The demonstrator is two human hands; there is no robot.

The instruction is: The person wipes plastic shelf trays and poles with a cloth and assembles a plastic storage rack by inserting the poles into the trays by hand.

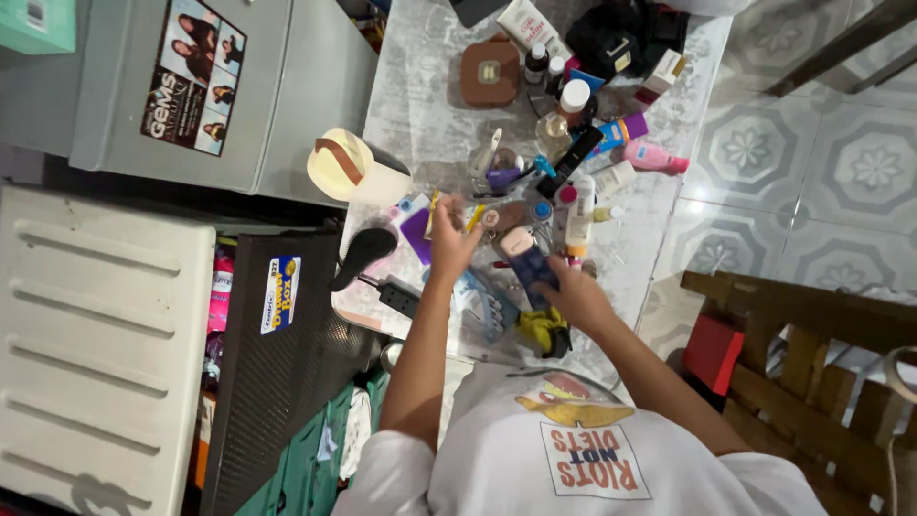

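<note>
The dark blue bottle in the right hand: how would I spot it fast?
Find the marble-patterned table crowded with cosmetics. At its near edge, the right hand grips the dark blue bottle, beside the left hand. Unlike the white and pink bottles around it, it is dark blue with a beige cap.

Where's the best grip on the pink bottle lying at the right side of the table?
Probably across the pink bottle's wider body, not the narrower cap end, coming from above. It lies flat on the marble table with its right side open toward the edge, while an orange-capped bottle crowds its left.
</note>
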